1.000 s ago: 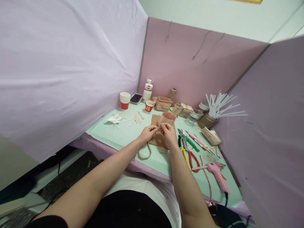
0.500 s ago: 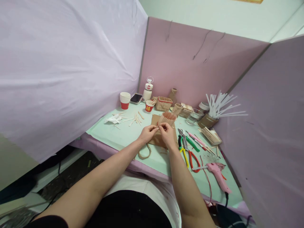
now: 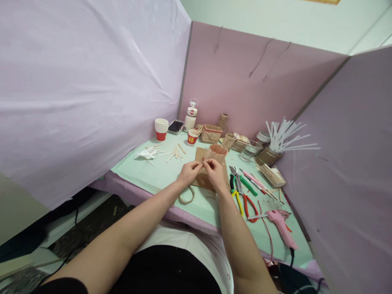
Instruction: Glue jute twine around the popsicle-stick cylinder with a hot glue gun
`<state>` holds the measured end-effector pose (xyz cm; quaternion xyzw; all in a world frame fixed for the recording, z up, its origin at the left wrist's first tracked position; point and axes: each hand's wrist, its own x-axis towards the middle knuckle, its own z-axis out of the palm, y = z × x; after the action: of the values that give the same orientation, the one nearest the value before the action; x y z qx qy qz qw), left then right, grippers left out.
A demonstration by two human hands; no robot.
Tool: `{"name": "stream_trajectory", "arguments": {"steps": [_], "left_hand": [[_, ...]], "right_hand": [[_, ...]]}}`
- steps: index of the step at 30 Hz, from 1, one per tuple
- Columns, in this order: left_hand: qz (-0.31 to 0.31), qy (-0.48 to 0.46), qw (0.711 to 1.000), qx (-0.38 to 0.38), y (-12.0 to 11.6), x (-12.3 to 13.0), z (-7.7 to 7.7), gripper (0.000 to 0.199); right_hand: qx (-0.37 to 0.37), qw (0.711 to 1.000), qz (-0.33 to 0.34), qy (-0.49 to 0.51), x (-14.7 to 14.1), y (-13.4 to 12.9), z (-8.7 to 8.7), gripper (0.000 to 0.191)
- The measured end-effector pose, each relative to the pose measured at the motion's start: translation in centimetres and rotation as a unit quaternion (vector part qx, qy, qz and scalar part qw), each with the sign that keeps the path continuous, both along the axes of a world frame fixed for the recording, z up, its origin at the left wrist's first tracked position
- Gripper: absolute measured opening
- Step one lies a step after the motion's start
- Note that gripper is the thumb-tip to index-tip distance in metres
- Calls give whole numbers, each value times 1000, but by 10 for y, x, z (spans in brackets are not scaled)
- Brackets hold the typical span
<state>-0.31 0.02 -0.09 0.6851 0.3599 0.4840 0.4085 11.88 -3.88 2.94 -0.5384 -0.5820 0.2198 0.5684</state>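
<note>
My left hand (image 3: pixel 189 172) and my right hand (image 3: pixel 214 171) meet fingertip to fingertip above a brown cardboard sheet (image 3: pixel 203 180). Both are closed in a pinch, and whatever lies between the fingers is too small to make out. Just beyond them stands a round holder of wooden craft sticks (image 3: pixel 216 152) with pointed tops, its lower part hidden by the fingers. A length of jute twine (image 3: pixel 187 202) lies in a loop below my left wrist, its upper end passing out of sight behind the wrist.
On the right lie pliers (image 3: pixel 240 183), pens (image 3: pixel 252 179) and a pink glue gun (image 3: pixel 283 228). A glass of water (image 3: pixel 248 153) and a box of white glue sticks (image 3: pixel 268 155) stand behind. Paper cups (image 3: pixel 161 130), a bottle (image 3: pixel 190 120) and loose sticks (image 3: pixel 176 154) are at left.
My pinched hands have shifted very slightly to the left and come a little lower. The things on the table lie as before.
</note>
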Motion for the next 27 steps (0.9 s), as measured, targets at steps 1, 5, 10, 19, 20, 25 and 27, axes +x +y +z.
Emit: {"name": "stream_trajectory", "arguments": {"steps": [1,5,10,19,20,25,27], "left_hand": [[3,0,1000,1,0,0,0,24],[15,-3,1000,10,-3,-1,3,24],[7,-7,1000,18,-6,-2,5,25],[-19,1,1000,21,-2,1,2,24],[-15,2,1000,19,-2,1,1,23],[18,-20,1000,9,-4,0,4,16],[28,-28,999,11,-4,0,5,14]], "right_hand": [[-2,1000,-3,-3,0,0,0,22],[-11,999,-23,-20,1,0,-1,24],[-46,998,-21,-33,4,3,-7,30],[-28,998,27,54,4,5,-7,29],[-20,998,24,53,3,4,-7,28],[-3,1000,7,21,4,4,-6,27],[-3,1000,3,9,4,5,-7,28]]}}
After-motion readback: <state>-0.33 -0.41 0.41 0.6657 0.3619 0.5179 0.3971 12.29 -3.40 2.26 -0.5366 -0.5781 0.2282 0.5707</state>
